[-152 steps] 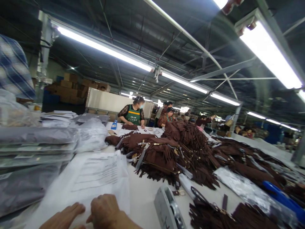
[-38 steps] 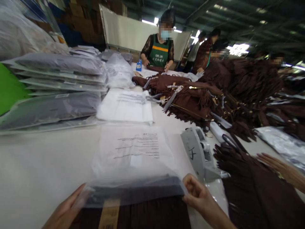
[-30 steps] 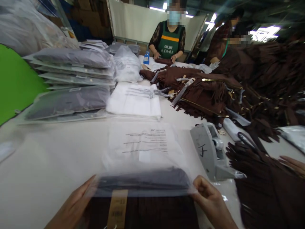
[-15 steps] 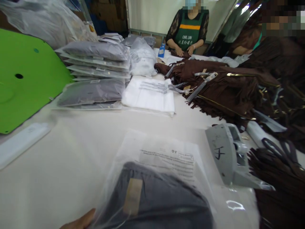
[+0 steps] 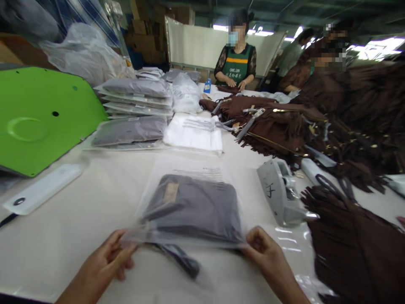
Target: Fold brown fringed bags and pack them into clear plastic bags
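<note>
A clear plastic bag [image 5: 218, 173] with printed text lies on the white table. Inside it is a dark grey bag [image 5: 196, 207] with a tan tag [image 5: 171, 192]. My left hand [image 5: 109, 259] pinches the near left corner of the plastic. On the opposite side, my right hand [image 5: 264, 247] grips the near right corner between thumb and fingers. A dark strap [image 5: 183, 258] sticks out at the near edge towards me, blurred and seemingly under thin plastic.
Bagged grey goods [image 5: 136, 99] are stacked beyond, beside white printed bags [image 5: 194, 133]. Brown fringed bags [image 5: 275, 126] pile up on the right, near a grey tape dispenser [image 5: 278, 194]. A green board [image 5: 41, 122] and white strip [image 5: 44, 190] lie left. A co-worker [image 5: 236, 63] stands opposite.
The view has tilted up and pulled back. The bagged item now shows farther from me and whole. My right hand has come into view on its corner; my left hand shows more fully.
</note>
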